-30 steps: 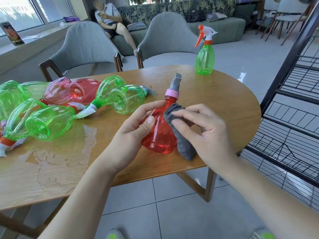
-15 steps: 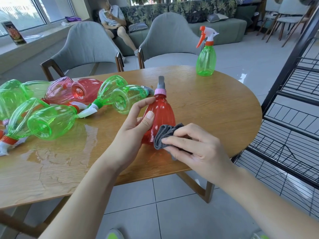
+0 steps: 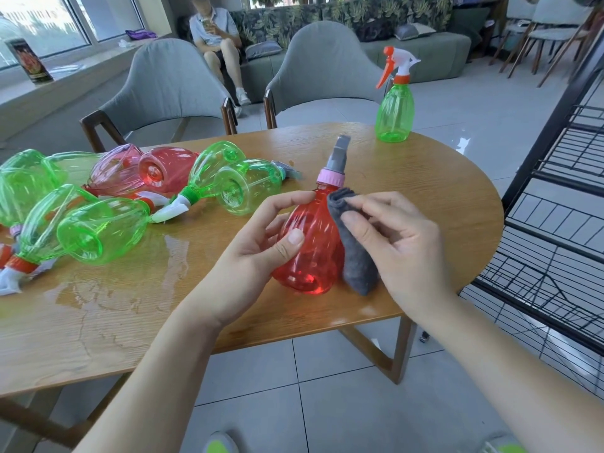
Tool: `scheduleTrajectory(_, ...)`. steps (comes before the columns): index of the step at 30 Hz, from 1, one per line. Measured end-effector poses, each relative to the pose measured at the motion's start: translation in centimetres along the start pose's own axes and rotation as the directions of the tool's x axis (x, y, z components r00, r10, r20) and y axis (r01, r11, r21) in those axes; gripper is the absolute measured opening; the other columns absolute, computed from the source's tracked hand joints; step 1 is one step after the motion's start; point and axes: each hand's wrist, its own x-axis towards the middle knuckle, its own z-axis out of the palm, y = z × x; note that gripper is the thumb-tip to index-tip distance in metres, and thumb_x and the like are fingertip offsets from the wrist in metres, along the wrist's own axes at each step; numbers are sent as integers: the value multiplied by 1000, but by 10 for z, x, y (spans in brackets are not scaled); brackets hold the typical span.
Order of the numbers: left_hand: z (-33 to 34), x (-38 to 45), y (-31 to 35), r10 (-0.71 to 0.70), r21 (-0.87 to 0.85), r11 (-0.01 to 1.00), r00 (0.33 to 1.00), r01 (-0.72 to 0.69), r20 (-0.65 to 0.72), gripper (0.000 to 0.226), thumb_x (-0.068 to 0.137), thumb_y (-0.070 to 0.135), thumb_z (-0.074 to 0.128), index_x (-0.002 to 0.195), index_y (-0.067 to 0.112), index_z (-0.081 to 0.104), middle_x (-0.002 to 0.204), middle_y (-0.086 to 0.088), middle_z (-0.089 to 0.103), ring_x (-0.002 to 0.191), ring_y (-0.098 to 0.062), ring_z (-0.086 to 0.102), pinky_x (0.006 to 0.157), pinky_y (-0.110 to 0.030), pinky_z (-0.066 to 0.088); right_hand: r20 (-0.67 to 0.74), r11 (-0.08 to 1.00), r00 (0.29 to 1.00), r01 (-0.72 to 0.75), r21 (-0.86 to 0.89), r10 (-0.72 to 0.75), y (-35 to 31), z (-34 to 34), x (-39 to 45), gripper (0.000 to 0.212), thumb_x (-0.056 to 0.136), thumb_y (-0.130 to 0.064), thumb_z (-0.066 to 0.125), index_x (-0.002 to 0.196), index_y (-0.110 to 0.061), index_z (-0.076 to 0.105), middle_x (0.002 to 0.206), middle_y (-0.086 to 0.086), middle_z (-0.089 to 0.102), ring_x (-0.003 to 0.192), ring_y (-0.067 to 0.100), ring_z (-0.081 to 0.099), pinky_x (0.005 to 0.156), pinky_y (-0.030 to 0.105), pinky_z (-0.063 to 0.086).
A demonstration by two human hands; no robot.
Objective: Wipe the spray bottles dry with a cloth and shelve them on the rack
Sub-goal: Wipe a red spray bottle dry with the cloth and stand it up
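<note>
My left hand grips red bottle above desk; my right hand pinches grey cloth against bottle side.

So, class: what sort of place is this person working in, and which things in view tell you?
Probably a lounge or café-style seating area, not a workshop: a long leaf-patterned sofa by the windows, padded grey armchairs at a wooden table, more chairs beyond, on tiled floor.
</note>
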Motion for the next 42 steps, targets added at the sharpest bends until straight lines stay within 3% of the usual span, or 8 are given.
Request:
scheduleTrajectory(4, 3, 1, -2, 30, 39, 999, 999, -29, -34, 40, 99, 32, 68, 138, 36, 59, 137, -6, 64, 126, -27, 64, 97, -40, 55, 47, 981, 990, 142, -132, -136, -1, 1, -10, 20, 94, -14, 75, 113, -9, 79, 105, -1, 70, 100, 5, 66, 89, 16, 48)
scheduleTrajectory(10, 5, 1, 1, 37, 51, 998, 999, -37, -6, 43, 92, 31, 71, 134, 33, 63, 140, -2, 64, 132, -25, 62, 101, -41, 56, -5, 999, 999, 35, -27, -35, -4, -1, -3, 21, 95, -18, 74, 116, -15, 77, 105, -4, 69, 95, 9, 66, 85, 18, 50)
scheduleTrajectory(13, 4, 2, -1, 35, 42, 999, 999, -34, -12, 43, 96, 32, 66, 138, 33, 59, 142, -6, 63, 133, -29, 61, 102, -45, 55, 34, 992, 994, 103, -72, -101, -5, 0, -7, 25, 92, -19, 78, 115, -10, 78, 104, -3, 68, 97, 8, 66, 87, 19, 49)
scheduleTrajectory(24, 5, 8, -3, 1, -5, 1000, 989, -2, -148, 39, 103, 28, 64, 141, 29, 57, 107, -10, 68, 88, -18, 71, 74, -26, 57, 245, 849, 868, 483, -212, -432, 0, 13, -27, 15, 90, -11, 84, 104, -6, 82, 93, 7, 69, 88, 22, 64, 84, 31, 54)
scheduleTrajectory(27, 5, 7, 1, -2, -2, 1000, 989, 2, -149, 41, 101, 26, 60, 142, 25, 54, 100, -7, 70, 77, -15, 72, 65, -23, 56, 186, 889, 902, 422, -180, -391, 5, 11, -29, 17, 88, -11, 85, 104, -7, 83, 94, 6, 70, 86, 21, 66, 82, 28, 53)
scheduleTrajectory(33, -4, 3, 1, -12, 21, 1000, 995, 14, -99, 40, 98, 28, 63, 138, 34, 62, 124, -14, 67, 108, -28, 71, 85, -41, 59, 79, 959, 968, 247, -141, -237, 2, 8, -19, 20, 87, -16, 84, 105, -10, 82, 98, 2, 70, 92, 7, 67, 84, 17, 49)
scheduleTrajectory(37, -5, 1, 2, 3, 47, 999, 999, -2, -33, 40, 97, 28, 66, 137, 34, 64, 133, -14, 67, 115, -28, 67, 87, -37, 58, -9, 994, 997, 82, -74, -83, -3, 3, -2, 19, 91, -17, 78, 110, -16, 80, 101, -6, 69, 93, 3, 66, 86, 14, 47)
scheduleTrajectory(42, -6, 0, 0, 17, 59, 998, 1000, -18, 10, 42, 103, 18, 59, 144, 26, 59, 137, -17, 66, 116, -30, 68, 86, -36, 59, -28, 997, 998, -52, 51, 54, -1, 6, 4, 21, 98, -22, 72, 117, -30, 75, 108, -15, 68, 94, 17, 70, 87, 39, 58)
